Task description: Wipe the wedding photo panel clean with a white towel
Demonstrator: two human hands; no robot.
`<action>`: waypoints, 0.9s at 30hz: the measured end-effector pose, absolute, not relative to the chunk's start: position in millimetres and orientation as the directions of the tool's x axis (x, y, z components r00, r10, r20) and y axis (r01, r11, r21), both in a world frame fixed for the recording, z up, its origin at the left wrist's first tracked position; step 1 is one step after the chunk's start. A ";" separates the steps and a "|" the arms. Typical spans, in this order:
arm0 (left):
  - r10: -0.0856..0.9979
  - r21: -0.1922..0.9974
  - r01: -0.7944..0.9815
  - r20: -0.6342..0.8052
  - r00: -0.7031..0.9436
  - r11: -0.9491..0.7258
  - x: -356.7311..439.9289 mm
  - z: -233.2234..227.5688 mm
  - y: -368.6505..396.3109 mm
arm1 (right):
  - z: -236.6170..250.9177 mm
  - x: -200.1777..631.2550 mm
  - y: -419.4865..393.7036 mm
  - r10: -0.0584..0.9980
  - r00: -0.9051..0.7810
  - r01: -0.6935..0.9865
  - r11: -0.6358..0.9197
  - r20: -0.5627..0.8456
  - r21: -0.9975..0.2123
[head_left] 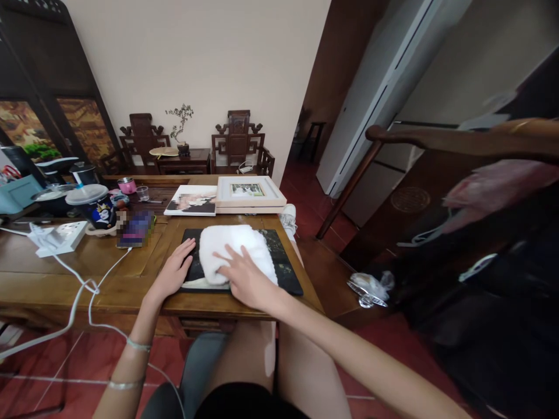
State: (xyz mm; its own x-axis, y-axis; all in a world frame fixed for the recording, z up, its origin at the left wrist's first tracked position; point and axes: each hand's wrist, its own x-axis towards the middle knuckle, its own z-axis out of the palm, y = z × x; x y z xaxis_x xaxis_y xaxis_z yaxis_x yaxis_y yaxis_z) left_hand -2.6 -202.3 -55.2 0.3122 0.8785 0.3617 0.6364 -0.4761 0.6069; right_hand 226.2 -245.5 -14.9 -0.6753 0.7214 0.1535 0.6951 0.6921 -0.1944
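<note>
Red floor tiles (369, 358) and a pale wall (196, 52) surround your wooden surface (135, 291), and the nearest trouble lies along its edges. You have a black board (286, 267) lying flat near the front right corner, with a folded white cloth (240, 244) on top of it. Your right hand (247, 279) rests on that cloth with its fingers spread wide, pressing from above rather than pinching. Your left hand (174, 270) lies at the board's left edge, fingers extended and close together, gripping nothing that shows.

If you push hard toward the right or toward yourself, the board could slide with the cloth, since only that light left hand seems to steady it, and its near right corner sits close to the rim. A flat palm may also let the cloth bunch or skid; a pale flap already sticks out from under its lower left side. What lies beneath the cloth you cannot tell. A long stroke away from you might knock the boxed frame (251, 192) or the print (192, 201) beside it, both just past the board.

Watch your left forearm too: the white cable (94, 302) from the phone (135, 230) hangs over the front edge and passes close to it, so a careless swing could snag the cable and drag the phone toward the cup (100, 212) or off the edge.
</note>
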 end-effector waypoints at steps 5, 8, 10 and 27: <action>0.884 0.608 0.642 0.353 0.308 -0.466 -1.1 -52.7 -204.4 | -14.5 248.3 -284.7 0.581 -0.804 0.538 0.802 0.130 -0.258; 0.882 0.603 0.644 0.358 0.307 -0.470 -1.1 -53.1 -204.6 | -14.9 267.9 -285.6 0.562 -0.814 0.513 0.814 0.148 -0.272; 0.878 0.601 0.641 0.367 0.309 -0.477 -1.5 -54.1 -204.1 | -16.6 279.7 -277.8 0.598 -0.784 0.546 0.792 0.165 -0.274; 0.876 0.708 0.540 0.463 0.132 -0.456 4.1 -41.5 -210.2 | -7.3 200.7 -220.1 0.718 -0.686 0.707 0.696 0.122 -0.123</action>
State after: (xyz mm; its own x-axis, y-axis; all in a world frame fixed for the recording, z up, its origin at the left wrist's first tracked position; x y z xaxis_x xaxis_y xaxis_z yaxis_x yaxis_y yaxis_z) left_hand 4.1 -210.2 -41.5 0.1324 0.8764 0.4631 0.5398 -0.4556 0.7079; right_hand 200.7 -220.1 -7.3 -0.6856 0.7177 0.1221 0.7070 0.6963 -0.1235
